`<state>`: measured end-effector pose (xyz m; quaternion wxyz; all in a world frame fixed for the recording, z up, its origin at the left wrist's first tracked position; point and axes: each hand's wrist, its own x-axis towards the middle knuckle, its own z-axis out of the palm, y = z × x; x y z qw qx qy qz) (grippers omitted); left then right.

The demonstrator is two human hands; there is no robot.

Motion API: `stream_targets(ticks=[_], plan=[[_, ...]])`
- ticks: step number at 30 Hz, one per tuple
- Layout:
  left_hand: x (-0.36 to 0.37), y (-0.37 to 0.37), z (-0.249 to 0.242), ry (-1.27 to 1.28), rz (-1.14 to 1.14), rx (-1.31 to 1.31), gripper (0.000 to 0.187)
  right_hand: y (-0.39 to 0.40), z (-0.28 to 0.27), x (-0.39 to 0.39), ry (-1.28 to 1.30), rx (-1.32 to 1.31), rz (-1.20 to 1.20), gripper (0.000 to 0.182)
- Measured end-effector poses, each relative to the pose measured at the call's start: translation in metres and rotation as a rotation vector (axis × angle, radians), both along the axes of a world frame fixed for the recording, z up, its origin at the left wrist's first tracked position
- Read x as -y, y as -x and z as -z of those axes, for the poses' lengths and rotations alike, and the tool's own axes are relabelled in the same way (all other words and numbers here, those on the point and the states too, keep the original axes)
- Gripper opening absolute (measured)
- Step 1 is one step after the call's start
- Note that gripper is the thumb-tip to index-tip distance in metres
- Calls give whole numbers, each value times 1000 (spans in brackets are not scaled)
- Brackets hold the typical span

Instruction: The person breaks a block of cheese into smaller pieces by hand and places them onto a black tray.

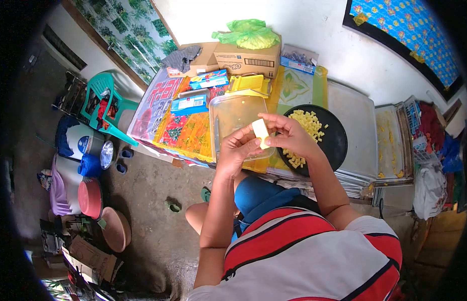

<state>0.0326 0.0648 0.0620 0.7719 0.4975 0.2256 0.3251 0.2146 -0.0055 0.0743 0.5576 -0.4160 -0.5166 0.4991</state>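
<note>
A small pale-yellow block with a whitish face [260, 129] is pinched between both hands; I cannot make out its kind. My left hand [238, 149] closes its thumb and fingers on the near left side. From the right, my right hand [293, 136] grips the same block with thumb and fingertips. Under the hands sits a clear plastic container [238, 103], with a knife [217, 131] lying along its left side. Beside my right hand, a round black tray [336, 143] bears many small yellow pieces [309, 124], partly hidden by my forearm.
Blue boxes [189, 104] and a yellow plastic slicer-like item [248, 84] lie on the cloth-covered table. Cardboard boxes [246, 59] stand behind, under a green bag [248, 35]. Stacked metal trays [351, 115] are at right. A green chair [107, 85] and basins [115, 231] stand left.
</note>
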Motion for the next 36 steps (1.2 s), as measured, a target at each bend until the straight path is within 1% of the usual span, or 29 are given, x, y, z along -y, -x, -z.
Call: stream_targets(ticks=[3, 7, 9, 12, 16, 19, 24, 28, 31, 34, 36], plan=[[1, 0, -2, -20, -14, 5, 39, -1, -1, -1, 10, -3, -29, 59], [0, 1, 0, -10, -6, 25, 42, 0, -1, -1, 36, -38, -40, 60], [2, 2, -1, -20, -9, 29, 41, 1, -1, -1, 10, -31, -30, 58], [2, 3, -1, 77, -37, 49, 36, 5, -2, 0, -10, -40, -25, 54], [3, -1, 2, 24, -89, -13, 30, 9, 4, -3, 9, -109, 11, 46], [3, -2, 5, 5, -93, -25, 28, 7, 7, -4, 36, -60, 54, 40], [5, 1, 1, 29, -74, 4, 25, 8, 5, -2, 38, -79, 63, 38], [6, 3, -1, 118, -54, 61, 26, 8, -1, 1, 99, -136, 50, 40], [7, 2, 0, 199, -74, 125, 29, 6, 7, -3, 122, -208, 106, 40], [6, 3, -2, 236, -103, 145, 31, 5, 22, -14, 125, -247, 284, 36], [4, 5, 7, 241, -154, 136, 33, -4, 67, -33, 114, 52, 345, 33]])
